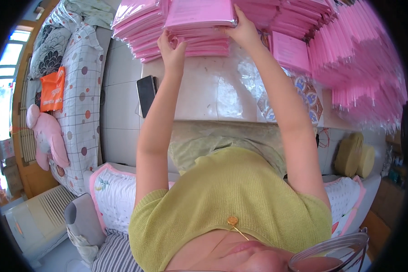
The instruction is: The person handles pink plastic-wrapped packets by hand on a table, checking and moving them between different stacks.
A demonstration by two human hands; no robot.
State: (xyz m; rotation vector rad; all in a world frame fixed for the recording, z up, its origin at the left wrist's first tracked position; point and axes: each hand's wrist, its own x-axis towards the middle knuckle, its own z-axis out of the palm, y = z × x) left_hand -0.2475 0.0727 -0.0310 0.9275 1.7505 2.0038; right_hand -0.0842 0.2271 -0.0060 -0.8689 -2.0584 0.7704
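My right hand [243, 32] grips the right edge of the top pink packets in clear plastic sleeves [200, 13], with the thumb at the front edge and fingers along the side. They sit on a middle stack of similar pink packets [207, 47]. At the front left corner of that stack is my left hand [172, 51], its thumb and fingers apart, fingertips close to or touching the packets. Another pink stack [139, 30] stands directly to the left. Below the stacks, the glossy pale tabletop [197, 88] reaches toward me.
A smartphone [146, 95] lies at the table's left edge. To the right are a small pink pile [290, 51], a patterned mat [307, 98] and a large bank of pink packets [357, 61]. A covered sofa [80, 102] with a pink plush toy [49, 139] stands left.
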